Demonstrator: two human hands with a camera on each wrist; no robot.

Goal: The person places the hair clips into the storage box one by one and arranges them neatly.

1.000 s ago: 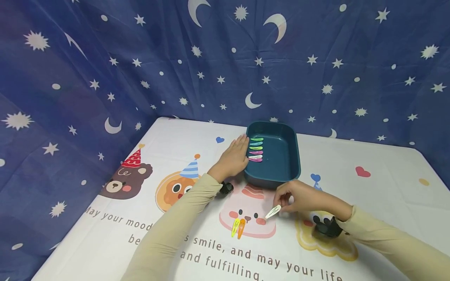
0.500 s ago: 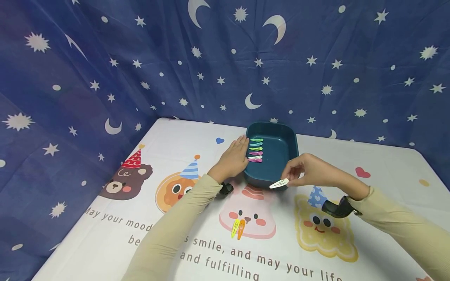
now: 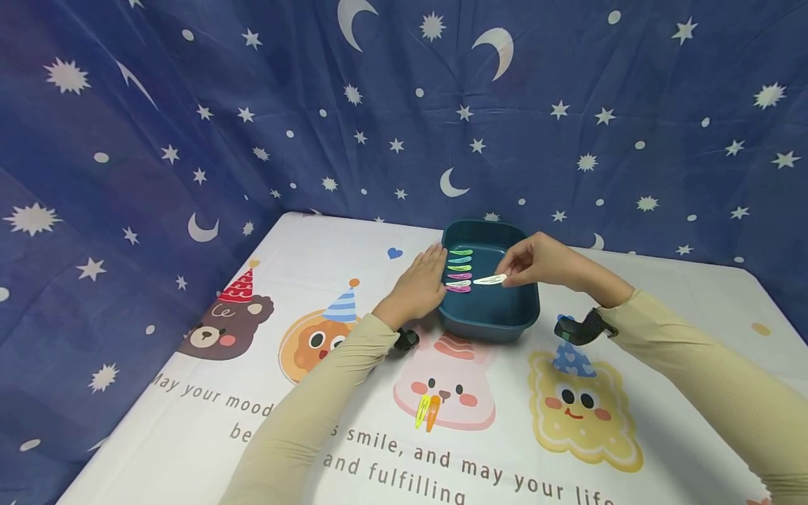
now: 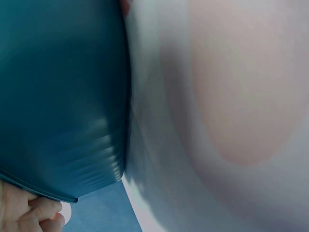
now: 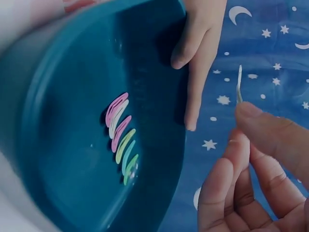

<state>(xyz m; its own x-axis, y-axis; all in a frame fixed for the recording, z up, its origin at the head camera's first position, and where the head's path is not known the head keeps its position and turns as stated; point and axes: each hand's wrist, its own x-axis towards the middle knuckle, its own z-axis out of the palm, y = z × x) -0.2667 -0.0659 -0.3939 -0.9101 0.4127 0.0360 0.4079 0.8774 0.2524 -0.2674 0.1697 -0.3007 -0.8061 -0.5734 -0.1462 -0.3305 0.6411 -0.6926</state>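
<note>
My right hand [image 3: 533, 261] pinches a white snap hair clip [image 3: 489, 280] by one end between thumb and fingertips, over the teal plastic bin [image 3: 492, 327]. In the right wrist view the clip [image 5: 239, 83] is seen edge-on. My left hand [image 3: 418, 282] holds the bin's left wall, its thumb [image 5: 181, 54] inside the rim and its fingers [image 4: 34, 210] outside. A row of several snap hair clips [image 3: 459, 268] in green, blue, yellow-green, pink and white lies in the bin along its left side. A yellow hair clip [image 3: 422, 411] and an orange hair clip [image 3: 433, 413] lie side by side on the tablecloth.
The white tablecloth [image 3: 682, 337] carries printed cartoon figures and lettering. A blue curtain [image 3: 404, 112] with moons and stars rises behind the table and on its left. A black wrist camera [image 3: 583, 327] sticks out below the right wrist.
My right hand has carried the white hair clip up and away from near the two loose clips, first to the bin's front edge, then over its inside. The left hand stays put.
</note>
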